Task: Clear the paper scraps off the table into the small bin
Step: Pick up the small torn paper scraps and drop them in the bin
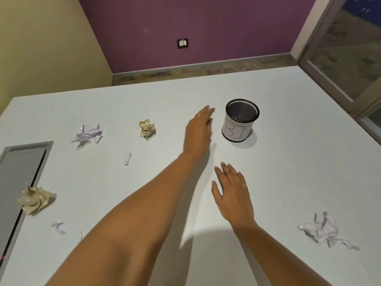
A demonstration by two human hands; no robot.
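Head view. Tan crumpled paper [36, 200] far left of left hand [199, 131]; lilac wad [87, 133] and small tan ball [146, 128] closer to it, all on white table [288, 162]. Left hand outstretched, fingers straight, holding nothing, just left of mesh bin [240, 120]. Right hand [233, 193] below bin, fingers spread, empty. White crumpled sheet [323, 230] well right of it.
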